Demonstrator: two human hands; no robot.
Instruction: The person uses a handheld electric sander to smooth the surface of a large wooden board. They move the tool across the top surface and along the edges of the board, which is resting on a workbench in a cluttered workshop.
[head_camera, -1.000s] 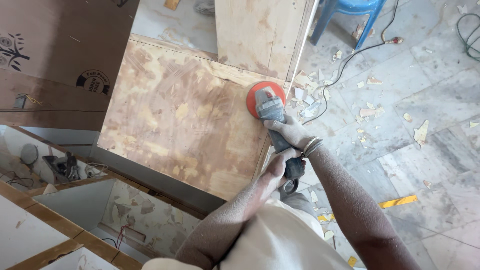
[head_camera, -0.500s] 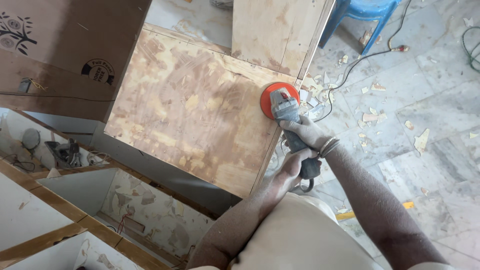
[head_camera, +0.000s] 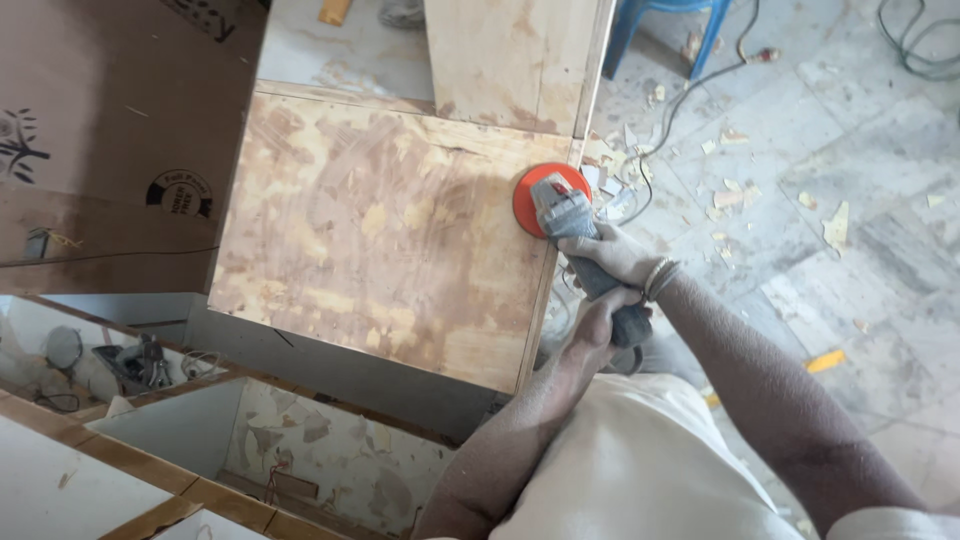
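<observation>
A grey hand-held disc sander (head_camera: 565, 215) with a round orange pad (head_camera: 530, 192) rests on the right edge of a blotchy plywood panel (head_camera: 380, 230). My right hand (head_camera: 615, 255) grips the sander's body just behind the head. My left hand (head_camera: 598, 325) wraps around the rear handle, closer to my body. Both forearms are dusty. A black power cord (head_camera: 690, 95) runs from the tool across the floor.
A second plywood board (head_camera: 505, 55) stands beyond the panel. Brown cardboard (head_camera: 110, 130) lies on the left. An open white box frame (head_camera: 300, 440) sits below, with tools (head_camera: 140, 360) in a recess. Wood chips litter the tiled floor (head_camera: 800, 180). A blue plastic chair (head_camera: 670, 25) stands at the top.
The view has shifted slightly, with the sander staying at the panel's right edge. Both hands keep the same grip on the tool.
</observation>
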